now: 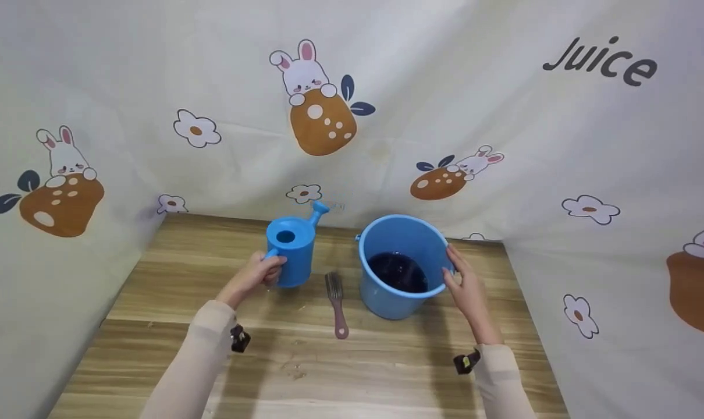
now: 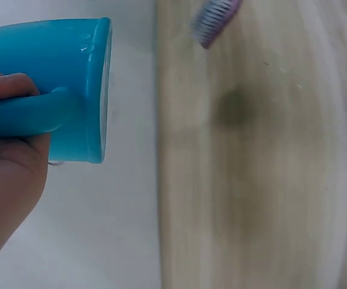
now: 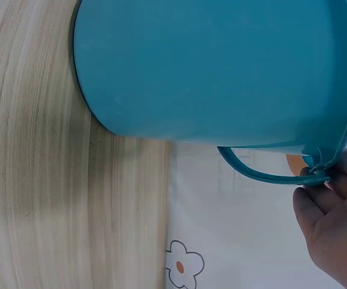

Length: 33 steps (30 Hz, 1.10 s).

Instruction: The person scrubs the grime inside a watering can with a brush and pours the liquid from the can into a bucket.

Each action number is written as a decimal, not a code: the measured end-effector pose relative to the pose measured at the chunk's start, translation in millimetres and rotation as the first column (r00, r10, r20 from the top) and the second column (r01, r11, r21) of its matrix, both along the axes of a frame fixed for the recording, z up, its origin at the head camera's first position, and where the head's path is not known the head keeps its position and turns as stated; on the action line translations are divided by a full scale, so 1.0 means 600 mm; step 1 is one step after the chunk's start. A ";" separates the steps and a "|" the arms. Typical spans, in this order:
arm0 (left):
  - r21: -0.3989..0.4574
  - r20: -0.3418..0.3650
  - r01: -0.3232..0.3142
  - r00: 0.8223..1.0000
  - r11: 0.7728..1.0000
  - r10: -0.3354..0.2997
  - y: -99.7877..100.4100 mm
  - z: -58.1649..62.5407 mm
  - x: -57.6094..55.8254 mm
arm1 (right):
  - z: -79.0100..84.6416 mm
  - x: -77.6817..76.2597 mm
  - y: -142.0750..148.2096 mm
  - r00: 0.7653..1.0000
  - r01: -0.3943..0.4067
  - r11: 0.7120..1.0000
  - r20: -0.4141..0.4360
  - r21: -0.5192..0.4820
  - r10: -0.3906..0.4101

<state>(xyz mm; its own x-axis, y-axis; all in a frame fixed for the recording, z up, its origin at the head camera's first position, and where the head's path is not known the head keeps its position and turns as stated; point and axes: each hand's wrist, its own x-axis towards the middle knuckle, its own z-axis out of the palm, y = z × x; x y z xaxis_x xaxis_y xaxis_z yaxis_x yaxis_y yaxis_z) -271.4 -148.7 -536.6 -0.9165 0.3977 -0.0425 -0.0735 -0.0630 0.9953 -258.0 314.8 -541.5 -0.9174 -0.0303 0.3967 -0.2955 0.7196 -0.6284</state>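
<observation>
My left hand [image 1: 255,278] grips the handle [image 2: 29,117] of a blue toy watering can [image 1: 297,265]. The can is held upright above the wooden table, its spout pointing to the far right; in the left wrist view its base shows well clear of the tabletop. A blue bucket [image 1: 387,302] stands to the right with dark liquid [image 1: 398,273] in the bottom. My right hand [image 1: 468,288] holds the bucket's right rim between thumb and fingers. In the right wrist view those fingers lie by the joint of the bucket's handle [image 3: 270,177], which hangs on the far side.
Between can and bucket lies a brush [image 1: 337,305] with a mauve handle and a toothed head. Small water drops [image 1: 297,368] dot the wooden table [image 1: 387,372]. A pale cloth [image 1: 235,169] printed with rabbits and flowers walls the back and both sides.
</observation>
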 end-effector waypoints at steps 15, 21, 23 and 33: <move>-0.030 0.081 0.053 0.995 0.998 -0.051 -0.031 -0.118 0.033 | -0.004 0.002 -0.001 0.999 -0.015 0.998 0.042 -0.062 0.018; -0.060 0.076 0.134 0.989 0.989 -0.130 -0.043 -0.142 0.038 | -0.002 0.002 0.000 0.999 -0.004 0.999 0.043 -0.047 0.006; -0.091 0.061 0.155 0.987 0.984 -0.149 -0.049 -0.147 0.040 | -0.001 0.002 0.000 0.999 0.002 0.999 0.052 -0.035 0.000; -0.079 -0.010 0.177 0.984 0.981 -0.179 -0.066 -0.163 0.042 | -0.003 0.002 0.000 0.999 -0.018 0.998 0.038 -0.062 0.021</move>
<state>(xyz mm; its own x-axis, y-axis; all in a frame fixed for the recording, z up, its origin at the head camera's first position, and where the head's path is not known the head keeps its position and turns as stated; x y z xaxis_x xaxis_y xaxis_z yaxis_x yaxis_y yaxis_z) -246.0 -188.4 -634.1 -0.8321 0.5508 -0.0646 -0.0599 0.0265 0.9979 -257.0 314.9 -543.3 -0.9315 -0.0246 0.3629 -0.2838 0.6731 -0.6829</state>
